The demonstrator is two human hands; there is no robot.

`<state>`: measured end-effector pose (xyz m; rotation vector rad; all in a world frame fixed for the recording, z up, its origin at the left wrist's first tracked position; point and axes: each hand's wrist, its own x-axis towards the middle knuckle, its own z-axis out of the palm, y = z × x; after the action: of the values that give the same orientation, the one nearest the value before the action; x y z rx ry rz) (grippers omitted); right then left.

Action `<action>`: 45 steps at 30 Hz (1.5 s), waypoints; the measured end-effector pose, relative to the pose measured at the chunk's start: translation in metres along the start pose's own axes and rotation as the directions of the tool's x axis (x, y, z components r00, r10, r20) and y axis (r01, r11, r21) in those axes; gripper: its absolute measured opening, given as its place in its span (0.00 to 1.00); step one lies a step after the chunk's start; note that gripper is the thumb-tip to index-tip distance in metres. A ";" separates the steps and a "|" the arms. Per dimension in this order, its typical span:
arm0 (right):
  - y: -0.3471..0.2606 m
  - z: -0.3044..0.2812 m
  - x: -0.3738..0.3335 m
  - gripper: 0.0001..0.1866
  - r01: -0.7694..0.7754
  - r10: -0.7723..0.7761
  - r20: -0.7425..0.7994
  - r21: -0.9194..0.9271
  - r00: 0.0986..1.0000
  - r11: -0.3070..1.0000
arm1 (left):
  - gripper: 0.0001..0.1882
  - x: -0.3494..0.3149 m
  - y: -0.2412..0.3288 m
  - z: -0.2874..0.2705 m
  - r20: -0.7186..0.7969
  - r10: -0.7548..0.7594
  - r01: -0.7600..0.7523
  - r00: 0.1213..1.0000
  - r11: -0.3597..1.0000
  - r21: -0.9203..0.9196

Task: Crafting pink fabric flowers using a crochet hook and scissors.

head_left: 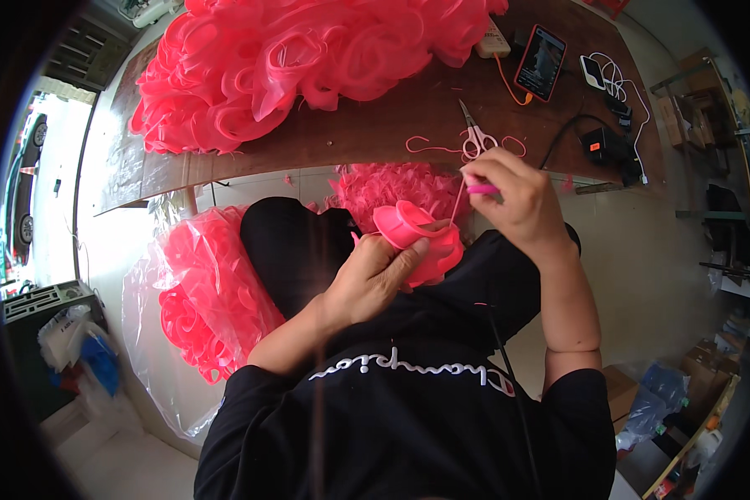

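Over my lap, my left hand [377, 275] is closed round the base of a pink fabric flower [440, 260], its looped ribbon-like edges spreading past the thumb. Higher and to the right, the fingers of my right hand [518, 198] pinch a thin pink thread [458, 200] that runs down to the flower. A small magenta piece [483, 190] pokes out of the same hand; its kind is unclear. On the table just beyond that hand lie scissors [475, 140] with pale pink handles, blades pointing away, and a loose length of pink thread [429, 147].
A large heap of pink fabric flowers [283, 67] covers the table's [358, 133] far left. More sit in a clear plastic bag [217, 292] by my left leg and in a pile [392, 192] under the edge. A phone [542, 62], cables and a black adapter [602, 146] lie at right.
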<state>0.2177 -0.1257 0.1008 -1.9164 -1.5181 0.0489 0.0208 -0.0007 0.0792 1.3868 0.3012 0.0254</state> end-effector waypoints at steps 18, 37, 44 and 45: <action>0.212 -0.195 -0.083 0.11 -0.571 0.043 -0.693 -0.556 0.720 0.604 | 0.21 -0.021 -0.007 -0.054 -0.088 0.071 -0.091 0.994 0.964 -0.252; -0.027 -0.028 -0.012 0.12 -0.013 0.017 -0.011 0.327 1.000 0.945 | 0.17 0.003 0.008 -0.018 0.046 0.195 -0.191 0.980 0.978 -0.078; -0.053 0.014 0.001 0.13 0.010 -0.013 0.146 0.022 0.989 1.000 | 0.05 0.005 0.002 -0.017 0.141 0.306 -0.331 0.942 0.765 0.552; -0.049 0.018 0.001 0.12 0.023 -0.037 0.135 0.105 0.990 0.994 | 0.05 0.006 0.003 -0.015 0.123 0.360 -0.367 0.925 0.758 0.539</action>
<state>0.1690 -0.1124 0.1133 -1.8399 -1.6018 0.2460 0.0235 0.0150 0.0788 2.0153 0.0123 0.2732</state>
